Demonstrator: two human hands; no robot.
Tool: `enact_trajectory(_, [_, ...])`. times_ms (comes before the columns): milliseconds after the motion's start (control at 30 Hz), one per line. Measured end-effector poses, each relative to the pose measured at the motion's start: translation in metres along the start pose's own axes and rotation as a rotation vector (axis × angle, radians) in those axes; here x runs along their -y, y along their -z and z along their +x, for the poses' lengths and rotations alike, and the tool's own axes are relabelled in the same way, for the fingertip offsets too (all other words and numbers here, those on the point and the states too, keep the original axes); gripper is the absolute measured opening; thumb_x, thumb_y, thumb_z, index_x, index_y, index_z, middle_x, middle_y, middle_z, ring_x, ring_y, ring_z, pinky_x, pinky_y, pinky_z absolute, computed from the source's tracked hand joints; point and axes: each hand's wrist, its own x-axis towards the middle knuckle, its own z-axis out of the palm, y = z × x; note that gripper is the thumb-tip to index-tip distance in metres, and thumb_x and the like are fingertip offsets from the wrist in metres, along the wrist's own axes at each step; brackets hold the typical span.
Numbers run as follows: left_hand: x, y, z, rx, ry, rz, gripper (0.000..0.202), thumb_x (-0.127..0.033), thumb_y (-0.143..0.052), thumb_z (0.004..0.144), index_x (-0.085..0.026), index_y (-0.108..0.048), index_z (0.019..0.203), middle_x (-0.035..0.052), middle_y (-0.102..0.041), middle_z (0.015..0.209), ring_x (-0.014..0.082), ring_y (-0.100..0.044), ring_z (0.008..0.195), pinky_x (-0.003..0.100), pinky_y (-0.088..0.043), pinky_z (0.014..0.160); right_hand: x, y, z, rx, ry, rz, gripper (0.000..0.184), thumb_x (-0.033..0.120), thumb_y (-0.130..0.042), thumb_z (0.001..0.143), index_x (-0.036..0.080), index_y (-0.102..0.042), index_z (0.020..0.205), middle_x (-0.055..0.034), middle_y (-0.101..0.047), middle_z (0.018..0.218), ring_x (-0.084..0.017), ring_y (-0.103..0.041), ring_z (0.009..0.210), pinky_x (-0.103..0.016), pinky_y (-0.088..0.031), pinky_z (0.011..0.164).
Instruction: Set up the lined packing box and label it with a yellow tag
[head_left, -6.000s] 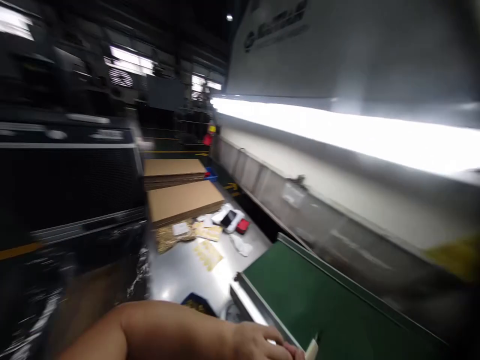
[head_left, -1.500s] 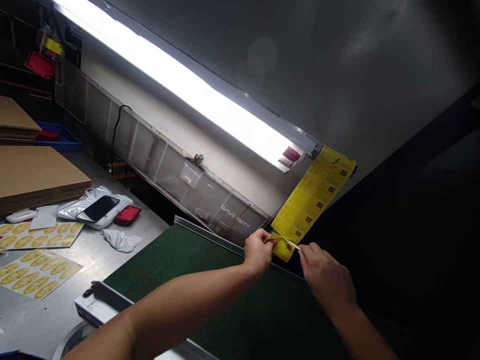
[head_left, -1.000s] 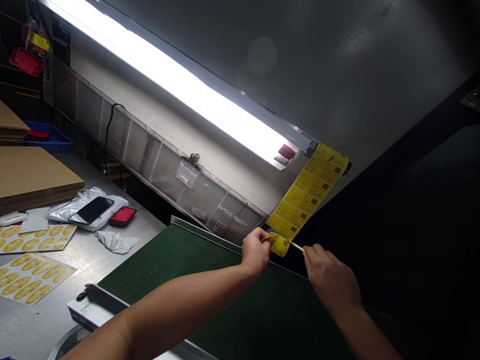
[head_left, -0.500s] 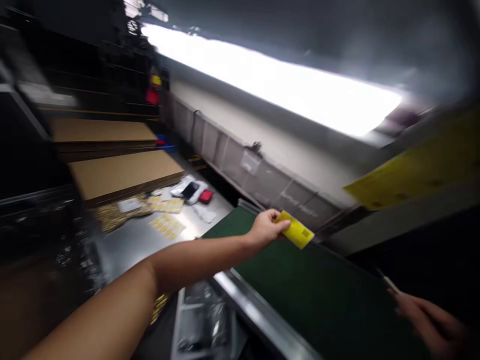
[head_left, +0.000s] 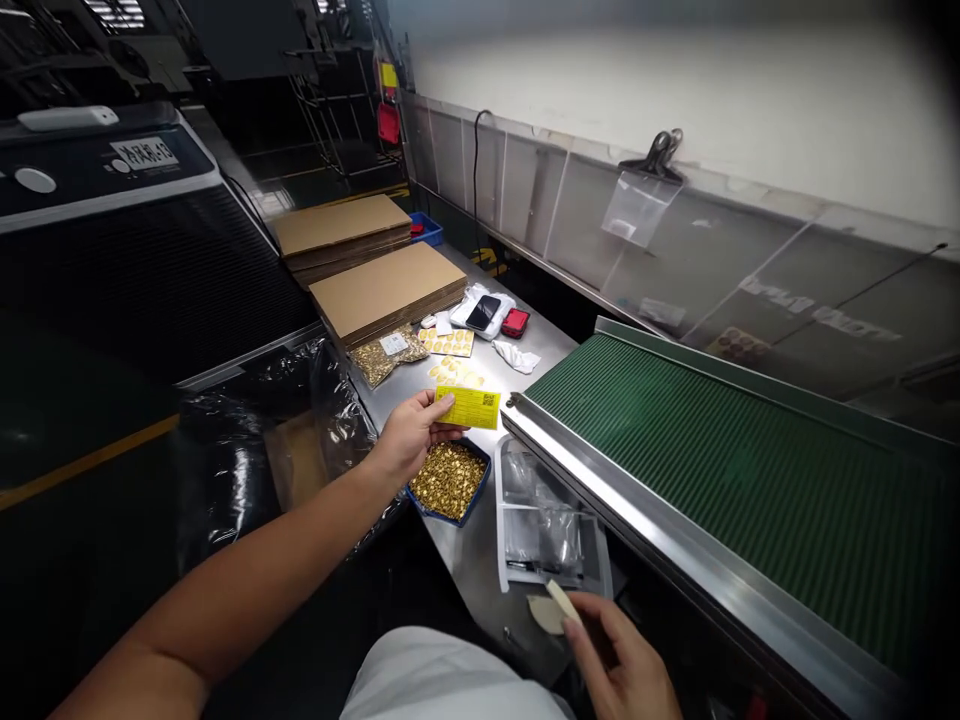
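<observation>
My left hand (head_left: 411, 434) pinches a yellow label (head_left: 468, 407) with black print and a QR code, held above a blue tray of small gold parts (head_left: 448, 480) on the steel table (head_left: 480, 545). My right hand (head_left: 619, 660) is low near my lap, fingers curled round a small pale strip (head_left: 561, 601), next to a white tray of clear plastic bags (head_left: 541, 518).
A green ribbed conveyor belt (head_left: 750, 470) with a steel edge runs along the right. Further back on the table lie gold sticker sheets (head_left: 448, 342), a bag of gold parts (head_left: 386, 353), a phone (head_left: 484, 312), a red case (head_left: 515, 322) and cardboard stacks (head_left: 386, 290). A black machine (head_left: 127, 250) stands left.
The yellow label has come off the hanging strip and travelled left and down in my left hand to above the blue tray. My right hand dropped towards my lap. The view swung left.
</observation>
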Motion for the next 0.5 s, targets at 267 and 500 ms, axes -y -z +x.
enact_trajectory(267, [0.069,0.074,-0.034,-0.056,0.062,-0.02,0.017,-0.021,-0.07,0.081,-0.012,-0.059,0.09,0.0093,-0.073,0.08,0.0174,-0.07,0.063,0.023,-0.059,0.057,-0.13,-0.103,-0.039,-0.103,0.412,-0.488,0.025,0.029,-0.063,0.087,0.028,-0.063,0.112,-0.0042,-0.068,0.098,-0.019,-0.065,0.091,-0.03,-0.058,0.075])
enact_trajectory(500, [0.141,0.131,-0.078,-0.079,0.103,0.003,0.011,-0.019,-0.062,0.086,-0.011,-0.057,0.09,0.0113,-0.073,0.083,0.0189,-0.071,0.066,0.023,-0.058,0.055,-0.16,-0.191,-0.013,-0.178,0.583,-0.768,0.033,0.018,-0.063,0.086,0.024,-0.061,0.118,-0.0049,-0.069,0.101,-0.022,-0.059,0.094,-0.038,-0.048,0.077])
